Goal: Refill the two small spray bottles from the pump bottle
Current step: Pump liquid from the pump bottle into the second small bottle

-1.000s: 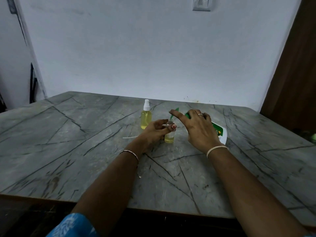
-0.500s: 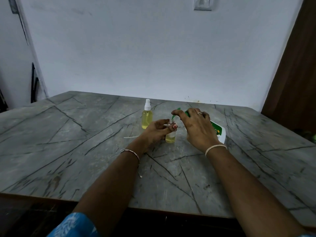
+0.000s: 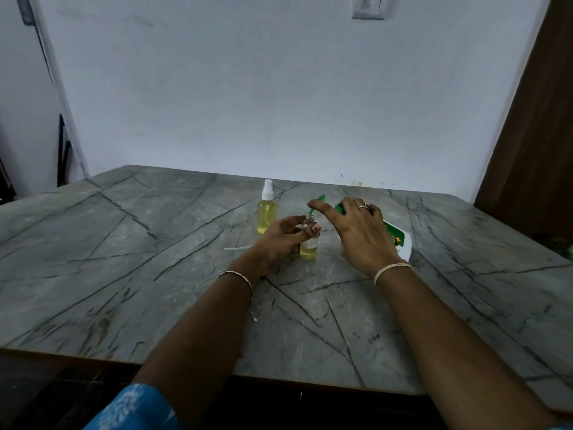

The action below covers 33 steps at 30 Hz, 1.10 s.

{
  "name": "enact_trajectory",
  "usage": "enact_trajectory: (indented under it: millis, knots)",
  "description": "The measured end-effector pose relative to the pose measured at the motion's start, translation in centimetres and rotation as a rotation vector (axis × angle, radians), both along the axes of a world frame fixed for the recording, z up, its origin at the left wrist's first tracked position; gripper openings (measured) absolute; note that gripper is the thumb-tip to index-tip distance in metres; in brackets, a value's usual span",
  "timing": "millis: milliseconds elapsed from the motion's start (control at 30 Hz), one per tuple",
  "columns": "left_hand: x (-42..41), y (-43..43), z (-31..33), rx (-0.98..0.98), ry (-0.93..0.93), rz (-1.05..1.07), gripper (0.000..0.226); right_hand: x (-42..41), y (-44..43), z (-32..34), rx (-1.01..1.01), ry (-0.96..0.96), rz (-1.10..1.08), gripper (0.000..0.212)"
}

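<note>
The capped spray bottle (image 3: 266, 212) stands on the bench (image 3: 124, 243), nearly full of yellow liquid. The left grip (image 3: 279, 240) curls round the open spray bottle (image 3: 309, 243), which is yellow in its lower part. The right grip (image 3: 356, 234) clasps the tilted pump bottle (image 3: 400, 240), with the nozzle over the open mouth. The right index finger is straighter than half a second ago.

A grey, dark-veined stone surface (image 3: 124, 259) meets a pale wall (image 3: 279, 88) bearing a switch plate (image 3: 368, 7). A brown door (image 3: 533, 135) stands at right.
</note>
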<state>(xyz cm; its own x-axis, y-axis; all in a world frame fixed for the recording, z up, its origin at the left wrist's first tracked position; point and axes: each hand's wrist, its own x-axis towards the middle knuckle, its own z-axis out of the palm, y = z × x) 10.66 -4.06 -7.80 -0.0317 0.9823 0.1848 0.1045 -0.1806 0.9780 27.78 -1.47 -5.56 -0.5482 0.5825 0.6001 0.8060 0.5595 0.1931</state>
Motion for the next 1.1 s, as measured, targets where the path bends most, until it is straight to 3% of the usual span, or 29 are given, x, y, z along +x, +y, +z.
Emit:
enact_trajectory:
  millis: [333, 633, 900, 1100]
  knots:
    - [0.12, 0.08, -0.08, 0.008, 0.006, 0.001, 0.039, -0.71, 0.06, 0.24, 0.012, 0.04, -0.01, 0.079]
    - [0.11, 0.21, -0.16, 0.005, -0.005, 0.008, 0.04, 0.14, -0.12, -0.23, 0.06, -0.001, 0.005, 0.1]
    - [0.01, 0.33, -0.25, -0.009, -0.008, 0.01, 0.054, -0.48, 0.09, 0.14, -0.003, 0.015, -0.018, 0.089]
    - [0.08, 0.12, -0.13, 0.004, -0.004, 0.0, 0.048, -0.83, 0.19, 0.09, 0.009, 0.028, -0.021, 0.083]
